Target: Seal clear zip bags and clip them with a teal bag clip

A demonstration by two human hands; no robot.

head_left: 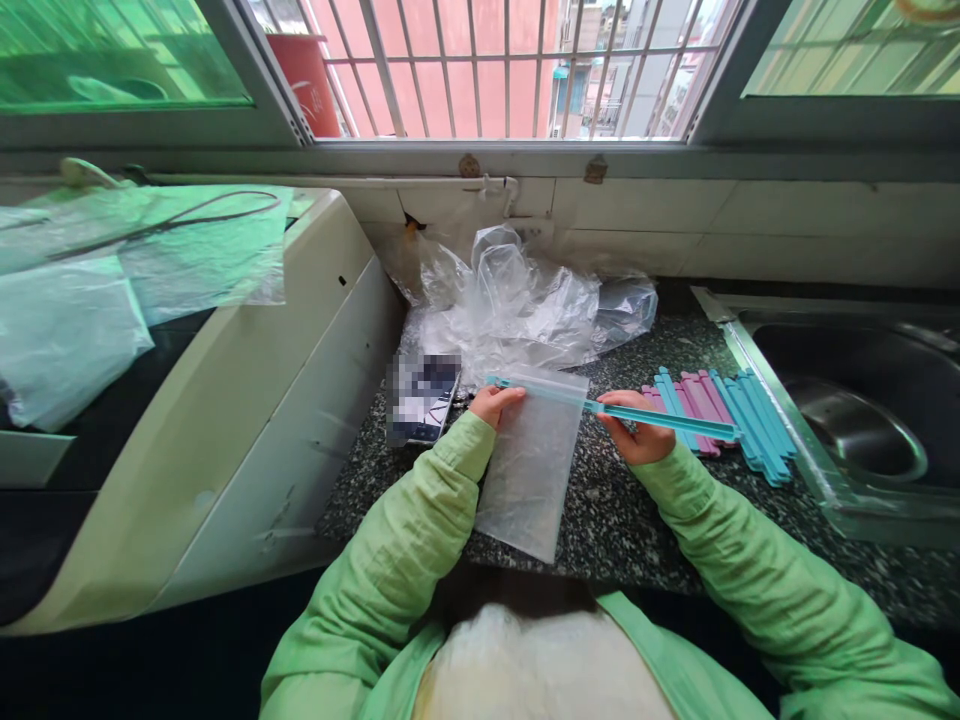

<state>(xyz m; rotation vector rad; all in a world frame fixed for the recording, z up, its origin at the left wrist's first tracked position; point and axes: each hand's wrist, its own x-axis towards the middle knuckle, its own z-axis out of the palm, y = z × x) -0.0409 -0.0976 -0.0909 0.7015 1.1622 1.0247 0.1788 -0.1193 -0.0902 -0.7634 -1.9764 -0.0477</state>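
Observation:
A small clear plastic bag (529,470) lies flat on the speckled dark counter (622,530) in front of me. My left hand (493,403) pinches its top left corner. My right hand (634,428) grips a long teal sealing clip (660,418) that runs along the bag's top edge and sticks out far to the right. Both arms wear light green sleeves. Just behind my right hand lies a pile of several more teal and pink clips (724,420).
A heap of crumpled clear plastic bags (517,305) sits at the back of the counter. A phone (421,400) lies left of the bag. A steel sink (862,410) is on the right, a white appliance (247,420) draped with plastic on the left.

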